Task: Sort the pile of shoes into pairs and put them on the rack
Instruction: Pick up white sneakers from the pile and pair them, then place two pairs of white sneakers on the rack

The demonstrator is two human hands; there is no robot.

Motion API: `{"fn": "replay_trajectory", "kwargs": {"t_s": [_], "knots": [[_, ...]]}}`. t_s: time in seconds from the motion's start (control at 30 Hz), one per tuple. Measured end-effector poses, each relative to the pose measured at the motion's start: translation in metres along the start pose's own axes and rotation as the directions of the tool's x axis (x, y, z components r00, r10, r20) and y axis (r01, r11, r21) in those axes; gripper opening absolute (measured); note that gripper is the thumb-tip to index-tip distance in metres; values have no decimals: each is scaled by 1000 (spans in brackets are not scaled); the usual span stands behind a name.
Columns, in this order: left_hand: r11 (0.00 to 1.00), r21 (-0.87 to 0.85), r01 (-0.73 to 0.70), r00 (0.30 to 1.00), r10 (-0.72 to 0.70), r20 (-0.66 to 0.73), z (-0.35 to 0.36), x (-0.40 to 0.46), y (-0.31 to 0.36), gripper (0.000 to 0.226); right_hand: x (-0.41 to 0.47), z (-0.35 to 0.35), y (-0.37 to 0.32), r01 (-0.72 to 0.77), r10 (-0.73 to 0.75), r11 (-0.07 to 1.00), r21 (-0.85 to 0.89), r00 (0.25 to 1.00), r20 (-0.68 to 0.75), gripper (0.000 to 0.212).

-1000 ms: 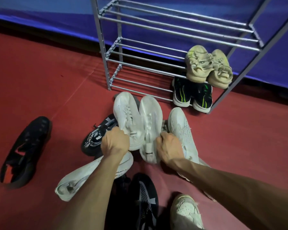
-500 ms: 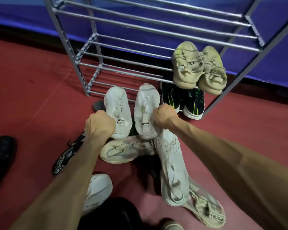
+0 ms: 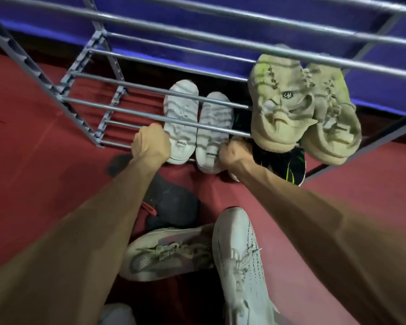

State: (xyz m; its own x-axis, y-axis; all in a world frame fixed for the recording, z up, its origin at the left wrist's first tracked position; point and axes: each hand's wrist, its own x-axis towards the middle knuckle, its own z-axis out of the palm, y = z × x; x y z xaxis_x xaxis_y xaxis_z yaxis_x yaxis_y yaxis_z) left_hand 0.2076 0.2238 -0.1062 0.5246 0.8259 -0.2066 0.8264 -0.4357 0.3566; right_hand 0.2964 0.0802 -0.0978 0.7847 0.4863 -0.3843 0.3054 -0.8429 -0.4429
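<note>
My left hand (image 3: 150, 146) grips the heel of one white shoe (image 3: 181, 118), and my right hand (image 3: 234, 153) grips the heel of its white partner (image 3: 215, 130). Both shoes lie side by side, toes pointing away, on the bottom tier of the grey metal rack (image 3: 85, 104), under the middle tier's bars. To their right on the same tier stands a black pair with green stripes (image 3: 288, 167). A beige pair (image 3: 298, 109) rests on the middle tier above it.
On the red floor near me lie a black shoe with a red tab (image 3: 171, 205), a beige sneaker on its side (image 3: 169, 254), a pale knit sneaker (image 3: 242, 263) and part of a white shoe (image 3: 117, 315). A blue wall runs behind the rack.
Both hands have carried the white pair up from the floor pile and forward into the rack's bottom tier. My view has moved closer to the rack.
</note>
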Motion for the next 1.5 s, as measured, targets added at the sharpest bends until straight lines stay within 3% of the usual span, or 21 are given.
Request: {"fn": "replay_trajectory", "kwargs": {"t_s": [0.1, 0.2, 0.33, 0.4, 0.5, 0.67, 0.83, 1.1, 1.23, 1.3, 1.43, 1.5], "knots": [[999, 7, 41, 996, -41, 76, 16, 14, -3, 30, 6, 15, 1, -38, 35, 998, -45, 997, -64, 33], [996, -61, 58, 998, -56, 43, 25, 16, -9, 27, 12, 33, 2, -91, 81, 995, -47, 979, -185, 30], [962, -258, 96, 995, -93, 21, 30, 7, -18, 26, 1, 39, 11, 50, -47, 999, 4, 971, -235, 34], [931, -340, 131, 991, -130, 25, 29, -6, -25, 30, -13, 44, 18, 122, -117, 992, 22, 978, -171, 38], [933, -345, 103, 995, -99, 31, 30, -32, -31, 29, -26, 36, 26, 128, -128, 974, 187, 992, -11, 41], [948, -318, 24, 998, -4, 63, 44, -71, -21, 21, -28, 15, 35, 152, -152, 984, 95, 988, -7, 28], [938, -341, -53, 996, 76, 53, 54, -109, -13, 27, -54, 5, 42, 192, -196, 980, 45, 971, 136, 21], [921, -369, -127, 989, 146, 24, 46, -175, -56, 30, -131, -7, 71, 42, -1, 973, -226, 984, 179, 31], [938, -331, -102, 993, 114, 17, 40, -208, -104, 27, -195, 6, 80, 62, 75, 928, -368, 935, 346, 19], [948, -300, -102, 994, 108, 3, 36, -228, -125, 27, -217, 15, 95, 35, 140, 915, -403, 907, 397, 28], [955, -285, -85, 996, 88, 0, 30, -262, -159, 29, -238, 25, 115, -207, 216, 976, -67, 880, 423, 43], [959, -277, -68, 997, 74, 12, 30, -273, -176, 29, -251, 30, 116, -186, 194, 980, -65, 850, 490, 36]]}}
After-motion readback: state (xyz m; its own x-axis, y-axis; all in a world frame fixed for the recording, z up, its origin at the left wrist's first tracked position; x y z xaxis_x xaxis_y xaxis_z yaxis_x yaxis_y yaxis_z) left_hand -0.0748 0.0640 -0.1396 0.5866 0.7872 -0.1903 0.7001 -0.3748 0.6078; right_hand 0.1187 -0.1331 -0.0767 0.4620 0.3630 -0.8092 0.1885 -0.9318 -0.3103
